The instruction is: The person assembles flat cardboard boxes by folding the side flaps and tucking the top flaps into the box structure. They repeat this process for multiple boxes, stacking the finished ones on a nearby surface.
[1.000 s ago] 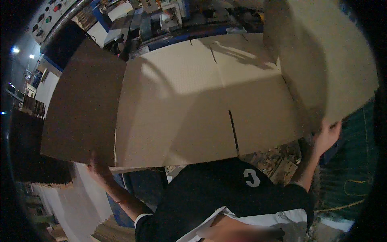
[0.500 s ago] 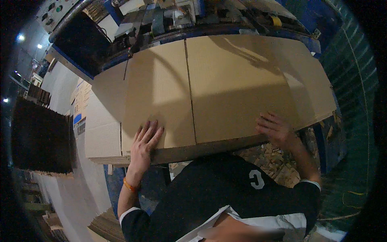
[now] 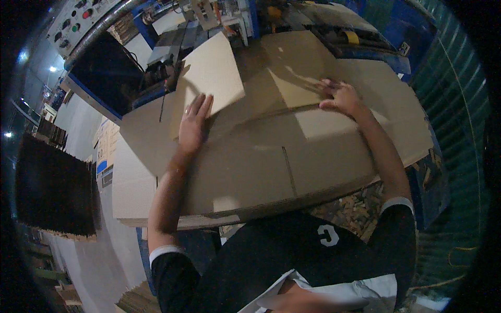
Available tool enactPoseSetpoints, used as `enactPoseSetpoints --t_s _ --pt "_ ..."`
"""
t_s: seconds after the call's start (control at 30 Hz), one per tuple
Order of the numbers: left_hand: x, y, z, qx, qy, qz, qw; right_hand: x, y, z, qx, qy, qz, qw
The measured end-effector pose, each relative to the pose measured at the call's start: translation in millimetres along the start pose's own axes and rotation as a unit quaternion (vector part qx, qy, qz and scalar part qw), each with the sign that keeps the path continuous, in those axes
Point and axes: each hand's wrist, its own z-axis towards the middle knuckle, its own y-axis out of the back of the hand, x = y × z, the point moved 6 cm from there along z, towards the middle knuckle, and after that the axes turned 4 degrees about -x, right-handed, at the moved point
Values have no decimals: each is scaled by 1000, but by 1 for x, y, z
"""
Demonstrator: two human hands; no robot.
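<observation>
The flattened cardboard box blank [image 3: 271,156] lies spread in front of me, reaching from my waist out toward the machinery on the far side. Half a second ago it lay closed and flat, with both my palms near its close edge; now two of its flaps are raised at the far side and my arms are stretched well out over it. My left hand [image 3: 192,125] lies open, fingers together, pressing on the left flap [image 3: 211,70], which tilts up as a pale panel. My right hand [image 3: 340,96] is spread flat with the fingers splayed on the right flap [image 3: 297,86], whose folded edge throws a sharp shadow across the board. The two hands are well apart, neither one clamped around anything.

I count one blank, two lifted flaps and one slit cut in the near panel. It rests on a stack of cardboard sheets [image 3: 130,182] that juts out to the left. Farther left stands one dark pile of sheets [image 3: 52,188]. At the far left is a grey control panel [image 3: 78,18] with coloured buttons.
</observation>
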Motion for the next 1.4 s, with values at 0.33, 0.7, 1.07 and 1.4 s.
enactPoseSetpoints --t_s 0.33,0.7,1.07,1.4 --pt "58 -16 15 -8 201 147 968 25 -2 13 -37 -191 -11 981" --pt "77 143 -277 -175 612 201 744 -107 -13 -294 -37 -494 -153 855" --pt "24 218 -215 -596 272 -112 747 -111 8 -326 -530 -419 -129 725" --pt "110 254 -205 -556 262 -504 607 -223 4 -333 -583 -357 569 457"
